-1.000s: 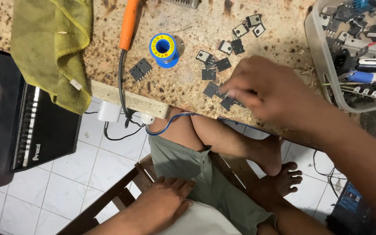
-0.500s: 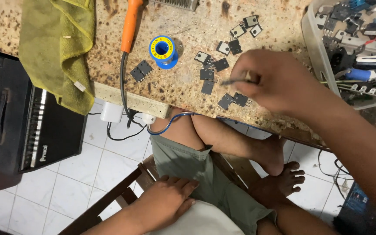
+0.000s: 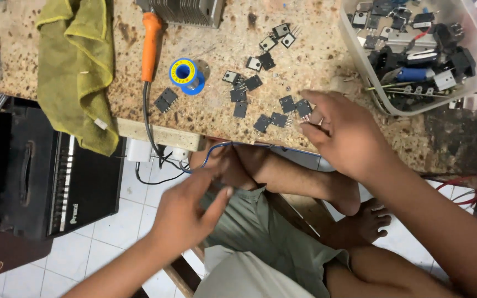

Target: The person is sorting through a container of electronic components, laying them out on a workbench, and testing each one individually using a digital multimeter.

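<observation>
Right hand (image 3: 346,135) is down on the speckled worktop (image 3: 316,60), fingers (image 3: 311,131) pinched together over a small component with thin metal legs — it's mostly hidden, so I can't tell exactly what it has hold of. It sits right at the near edge of the scattered black transistors (image 3: 274,118), the flat square kind with metal tabs. That scatter runs from the hand up toward the heatsink (image 3: 186,11) at the far edge.

Left of the transistors there's a blue solder spool (image 3: 185,74), and just beyond that an orange-handled soldering iron (image 3: 150,41) with its black cord dropping off the worktop edge. Further left, a yellow-green cloth (image 3: 75,66) hangs over the edge. Right of the transistors — a clear plastic bin (image 3: 360,60) full of mixed parts.

Left hand (image 3: 186,215) is off the worktop, below the transistors over the lap, fingers loosely open and holding nothing.
</observation>
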